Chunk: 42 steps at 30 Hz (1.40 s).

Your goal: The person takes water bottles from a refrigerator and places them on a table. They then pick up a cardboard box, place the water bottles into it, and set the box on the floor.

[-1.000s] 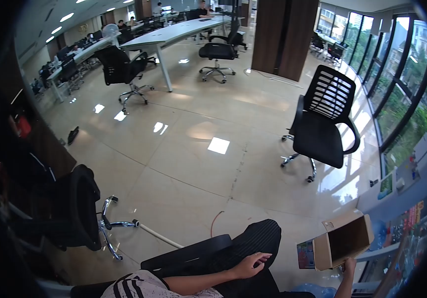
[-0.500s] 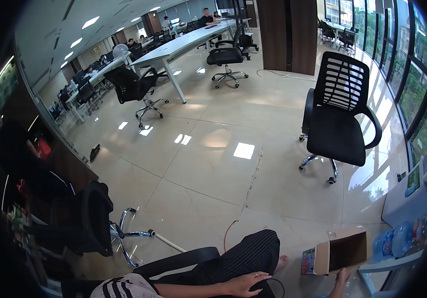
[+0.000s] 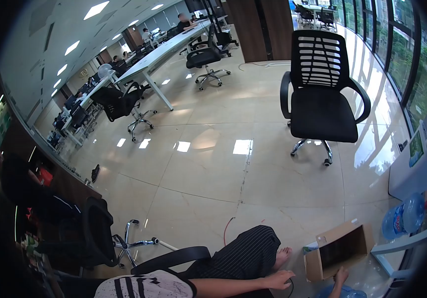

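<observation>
My right hand [image 3: 341, 276] reaches up from the bottom edge, fingers closed on the near edge of an open cardboard box [image 3: 317, 265]. The box lies tipped on the floor, its dark opening facing up and toward me, with no contents visible in it. My left hand [image 3: 278, 280] extends past my pinstriped trouser leg, fingers loosely stretched and holding nothing. A thin dark cable [image 3: 292, 287] hangs beside its fingertips. Under my right hand, a blue plastic water bottle [image 3: 350, 292] shows partly at the bottom edge.
A large blue water bottle [image 3: 403, 216] stands right of the box, by a light grey frame [image 3: 407, 243]. Ahead is a black mesh chair [image 3: 325, 111]. An armrest [image 3: 174, 259] is at my left, and another chair [image 3: 99, 233] stands farther left near a person in dark clothes.
My left hand has moved right and down, off the trouser leg toward the box. The box's opening has turned somewhat, with my right hand still on its edge. The view has shifted.
</observation>
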Available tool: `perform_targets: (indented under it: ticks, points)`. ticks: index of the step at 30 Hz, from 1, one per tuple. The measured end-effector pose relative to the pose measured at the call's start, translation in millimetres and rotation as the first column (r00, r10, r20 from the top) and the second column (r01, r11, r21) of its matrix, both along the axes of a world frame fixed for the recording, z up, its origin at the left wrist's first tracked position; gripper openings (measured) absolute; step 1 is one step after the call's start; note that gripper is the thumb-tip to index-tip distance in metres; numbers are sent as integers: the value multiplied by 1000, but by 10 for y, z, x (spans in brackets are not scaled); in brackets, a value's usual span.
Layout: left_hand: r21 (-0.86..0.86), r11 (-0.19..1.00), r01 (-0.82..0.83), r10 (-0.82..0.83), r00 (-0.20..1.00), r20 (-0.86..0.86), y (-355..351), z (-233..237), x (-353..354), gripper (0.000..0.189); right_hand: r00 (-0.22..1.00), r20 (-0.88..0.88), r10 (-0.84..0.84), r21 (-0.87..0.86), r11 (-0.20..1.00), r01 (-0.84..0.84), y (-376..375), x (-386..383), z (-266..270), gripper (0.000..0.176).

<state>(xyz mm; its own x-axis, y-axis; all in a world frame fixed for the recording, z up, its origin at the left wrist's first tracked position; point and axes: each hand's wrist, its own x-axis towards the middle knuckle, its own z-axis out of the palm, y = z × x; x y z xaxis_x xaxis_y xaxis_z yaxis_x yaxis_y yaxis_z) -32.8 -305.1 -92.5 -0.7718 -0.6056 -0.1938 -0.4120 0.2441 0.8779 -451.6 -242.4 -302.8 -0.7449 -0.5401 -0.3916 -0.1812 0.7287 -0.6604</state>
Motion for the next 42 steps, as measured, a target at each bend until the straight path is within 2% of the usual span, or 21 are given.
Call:
perform_targets:
  ticks: [3, 5, 7, 9, 12, 14, 16, 17, 19, 20, 22, 26, 27, 28, 30, 31, 32, 33, 35, 40, 42]
  points:
    - [-87, 996, -12, 13, 1000, 12, 133, -517, -442, 49, 986, 167, 0, 81, 997, -14, -326, 699, 1549, 45]
    - [-178, 983, -39, 35, 999, -25, 172, -605, -618, 50, 923, -335, 188, 213, 970, -120, -304, 300, 1126, 65]
    - [-319, 945, -69, 45, 995, -84, 48, -458, -725, 54, 758, -652, -19, 164, 972, 165, -596, 508, 1639, 69]
    - [-355, 931, -84, 60, 995, -78, -84, -399, -843, 56, 902, -432, -17, 99, 993, 67, -830, 338, 2026, 93]
    - [-446, 893, -61, 68, 998, -1, -231, -226, -870, 57, 835, -542, -92, -105, 994, 42, -1056, 34, 1597, 89]
    - [-499, 866, -21, 63, 996, 67, -270, -151, -856, 57, 946, -324, -24, -29, 999, 15, -1282, 74, 1825, 89]
    - [-217, 912, -348, 378, 919, 112, -290, -120, -841, 58, 909, -394, -138, -120, 988, 98, -1282, -87, 1543, 89]
    - [-219, 912, -347, 377, 919, 114, -289, -150, -860, 58, 856, -452, -253, -213, 962, 171, -1275, -154, 1410, 89]
    - [-107, 711, -695, 681, 643, 350, -266, -362, -891, 61, 867, -381, -322, -282, 933, 223, -1199, -42, 1652, 84]
    - [-109, 713, -692, 679, 644, 353, -310, -475, -863, 61, 870, -308, -385, -346, 897, 275, -1169, 27, 1771, 80]
    - [530, 625, -573, 560, 802, 208, -419, -629, -787, 63, 930, -180, -320, -477, 856, 202, -1068, -27, 1687, 70]
    - [682, 555, -475, 587, 805, 83, -465, -2, -856, 57, 996, -3, -88, -642, 764, 65, -971, -142, 1356, 41]
    - [570, 701, -428, 547, 836, -46, -478, 100, -850, 53, 996, -3, -86, -642, 764, 64, -980, -89, 1427, 41]
    - [430, 821, -376, 481, 861, -167, -499, 164, -863, 50, 968, -231, -93, -487, 873, -33, -1001, -10, 1565, 32]
    - [355, 864, -357, 439, 879, -184, -590, 360, -968, 44, 848, -528, -54, -276, 955, -111, -1033, 34, 1612, 16]
    - [277, 899, -338, 396, 898, -192, -617, 340, -1024, 38, 849, -526, -53, -277, 954, -112, -1039, 74, 1646, 16]
    - [-58, 907, -417, 381, 872, -307, -581, 26, -1139, 38, 852, -523, -39, -280, 951, -128, -1036, 111, 1682, 21]
    - [-58, 906, -419, 384, 872, -304, -606, -89, -1123, 38, 853, -521, -25, -283, 948, -145, -1058, 154, 1749, 27]
    - [-476, 870, -130, 127, 991, -39, -666, -218, -1126, 38, 887, -458, -53, -277, 957, -86, -1102, 139, 1779, 32]
    - [-419, 885, 203, -86, 955, 282, -889, -62, -1190, 34, 856, -516, 13, -1, 1000, -16, -1143, 206, 1890, 38]
    - [-613, 779, -132, 219, 973, 69, -883, 6, -1176, 53, 827, -556, -77, 46, 991, 123, -1177, 237, 1854, 40]
